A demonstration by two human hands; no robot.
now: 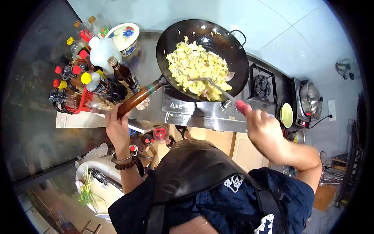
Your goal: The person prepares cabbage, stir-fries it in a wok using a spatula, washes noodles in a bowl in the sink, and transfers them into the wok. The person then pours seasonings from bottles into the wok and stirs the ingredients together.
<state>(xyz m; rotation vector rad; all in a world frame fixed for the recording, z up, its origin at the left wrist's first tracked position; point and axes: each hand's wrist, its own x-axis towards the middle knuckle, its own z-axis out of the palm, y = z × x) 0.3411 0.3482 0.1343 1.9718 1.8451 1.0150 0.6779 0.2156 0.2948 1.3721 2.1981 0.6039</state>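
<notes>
Left hand (118,128) clasps wok handle (139,100); right hand (260,125) grips spatula (218,87) | food (198,70) in wok (233,48) ahead, between grips

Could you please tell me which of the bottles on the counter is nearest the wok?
The dark brown bottle with the slim neck, just left of the wok. The white jug and the other bottles stand farther from it.

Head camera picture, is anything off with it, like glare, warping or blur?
Head view: wide-angle warping, with darkness closing around the round image; head view: white glints inside the dark wok, whose food looks brightly lit; head view: reflections on the steel stove front; head view: the utensil's shaft looks slightly soft, though I can't tell why.
</notes>
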